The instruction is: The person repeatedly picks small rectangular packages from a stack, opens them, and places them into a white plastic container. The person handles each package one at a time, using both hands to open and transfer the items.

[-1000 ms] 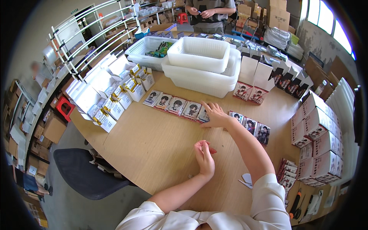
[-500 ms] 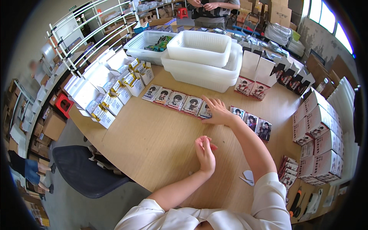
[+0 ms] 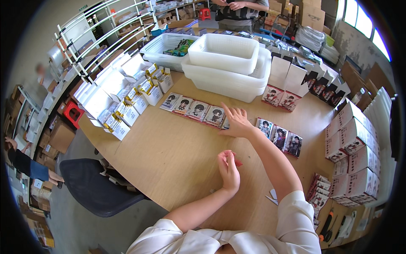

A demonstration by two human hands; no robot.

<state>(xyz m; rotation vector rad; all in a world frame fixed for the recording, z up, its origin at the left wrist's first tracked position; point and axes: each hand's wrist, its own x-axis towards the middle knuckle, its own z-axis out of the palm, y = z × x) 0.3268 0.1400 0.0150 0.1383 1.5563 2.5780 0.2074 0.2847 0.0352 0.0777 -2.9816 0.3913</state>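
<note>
My right hand lies over the right end of a row of chibi-figure cards, thumb and fingers spread across the last card and covering most of it. Right of that hand sits a shorter row of picture cards. My left hand is raised nearer my body, its fingers curled in. A small reddish patch shows at its fingertips, and I cannot make out whether it is a held thing. By my right forearm lies a white flat piece, partly hidden.
White boxes of gold packets stand left, stacked plastic bins behind the cards. Red-and-white cartons rise on the right, above packets and tools. A black chair is at the left edge. Another person stands across the table.
My right hand has slid slightly left along the row, covering more of the end card. My left hand stays curled in nearly the same place. The whole view has shifted slightly.
</note>
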